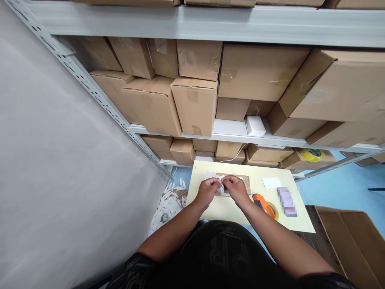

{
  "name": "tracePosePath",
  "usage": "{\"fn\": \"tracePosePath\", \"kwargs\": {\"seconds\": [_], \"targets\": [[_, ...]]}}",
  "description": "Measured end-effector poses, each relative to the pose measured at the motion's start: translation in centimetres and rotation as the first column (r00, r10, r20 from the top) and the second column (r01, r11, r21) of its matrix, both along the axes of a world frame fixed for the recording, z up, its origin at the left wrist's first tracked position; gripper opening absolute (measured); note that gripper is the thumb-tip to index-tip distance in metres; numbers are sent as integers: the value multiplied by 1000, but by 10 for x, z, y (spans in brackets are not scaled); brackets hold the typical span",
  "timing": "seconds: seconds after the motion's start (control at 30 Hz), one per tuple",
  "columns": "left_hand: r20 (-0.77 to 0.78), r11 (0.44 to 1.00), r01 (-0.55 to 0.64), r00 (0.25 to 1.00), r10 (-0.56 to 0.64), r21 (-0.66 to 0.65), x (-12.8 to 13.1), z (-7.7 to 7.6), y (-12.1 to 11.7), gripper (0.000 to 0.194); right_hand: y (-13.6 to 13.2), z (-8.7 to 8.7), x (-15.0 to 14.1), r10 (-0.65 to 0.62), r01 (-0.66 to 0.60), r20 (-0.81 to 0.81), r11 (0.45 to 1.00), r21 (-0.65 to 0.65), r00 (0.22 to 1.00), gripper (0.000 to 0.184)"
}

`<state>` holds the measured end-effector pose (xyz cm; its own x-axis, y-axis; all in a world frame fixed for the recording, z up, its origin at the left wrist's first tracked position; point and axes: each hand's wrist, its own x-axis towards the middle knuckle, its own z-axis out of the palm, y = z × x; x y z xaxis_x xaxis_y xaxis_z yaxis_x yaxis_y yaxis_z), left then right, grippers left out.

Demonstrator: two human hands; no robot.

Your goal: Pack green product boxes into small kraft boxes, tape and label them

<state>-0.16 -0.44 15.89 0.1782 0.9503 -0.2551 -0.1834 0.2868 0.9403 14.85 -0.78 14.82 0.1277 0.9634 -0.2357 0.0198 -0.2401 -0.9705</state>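
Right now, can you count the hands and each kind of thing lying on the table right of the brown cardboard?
Hands: 2
Orange tape dispenser with its roll: 1
White card: 1
Blurred purple item: 1
Total: 5

The tabletop over here is a pale, creamy yellow, and the thin sheet shows white against the brown of the cardboard. I see bright orange with a dark blue patch on the tape dispenser, and yellow on its roll. The card is plain white. The packet looks lilac with a pinkish band, though it's too blocky for me to be sure. Black shirt, faint grey lettering; tan boxes, light grey shelving, grey wall, light blue floor.
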Motion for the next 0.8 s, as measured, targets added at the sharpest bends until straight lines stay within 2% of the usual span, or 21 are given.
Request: {"fn": "tracePosePath", "kwargs": {"seconds": [0.23, 0.43, 0.6, 0.7, 0.8], "targets": [[28, 991, -56, 998, 60, -118, 2, -9, 6, 30, 4, -3, 4, -10, 9, -5, 1000, -11, 1000, 33], [55, 949, -243, 965, 258, -200, -22, -31, 12, 27, 11, 4, 11, -59, 59, 3, 998, -2, 998, 30], [-27, 890, -388, 919, 393, -239, -75, -54, 9, 29, 16, 10, 8, -3, 3, -4, 1000, -24, 1000, 26], [-128, 886, -425, 904, 407, -186, -123, -71, 4, 29, 17, 13, -1, 58, -59, -22, 997, -45, 998, 29], [-314, 893, -429, 873, 372, -134, -178, -92, -1, 31, 17, 17, -9, 94, -95, -27, 994, -46, 995, 31]]}}
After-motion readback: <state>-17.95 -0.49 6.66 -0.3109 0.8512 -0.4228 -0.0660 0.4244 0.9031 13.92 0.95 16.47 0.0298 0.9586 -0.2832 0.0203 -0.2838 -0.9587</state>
